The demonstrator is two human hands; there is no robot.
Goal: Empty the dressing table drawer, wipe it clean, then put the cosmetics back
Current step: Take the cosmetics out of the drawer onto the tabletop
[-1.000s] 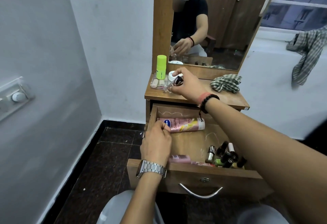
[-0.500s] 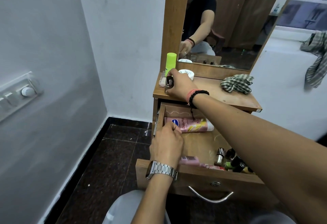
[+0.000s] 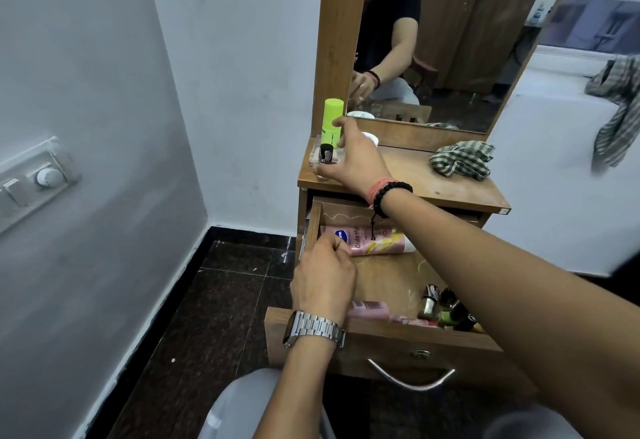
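Observation:
The wooden drawer (image 3: 377, 343) of the dressing table stands pulled open. Inside lie a pink lotion tube (image 3: 384, 240) at the back, a small pink item (image 3: 370, 310) at the front, and several small bottles (image 3: 446, 307) at the front right. My left hand (image 3: 325, 277) is in the drawer's left side with its fingers curled; nothing shows in them. My right hand (image 3: 356, 159) hovers over the tabletop (image 3: 433, 184) with fingers spread around a small dark bottle (image 3: 326, 154), which stands beside a green tube (image 3: 333, 115). A white jar (image 3: 370, 137) is partly hidden behind that hand.
A checked cloth (image 3: 462, 160) lies on the tabletop's right side. The mirror (image 3: 450, 40) rises behind it and reflects a person. A wall with a switch panel (image 3: 38, 179) closes in on the left. Another checked cloth (image 3: 620, 106) hangs at the far right.
My right hand has opened and drawn back slightly, leaving the small dark bottle standing on the tabletop. My left hand stays curled in the drawer. The camera has shifted.

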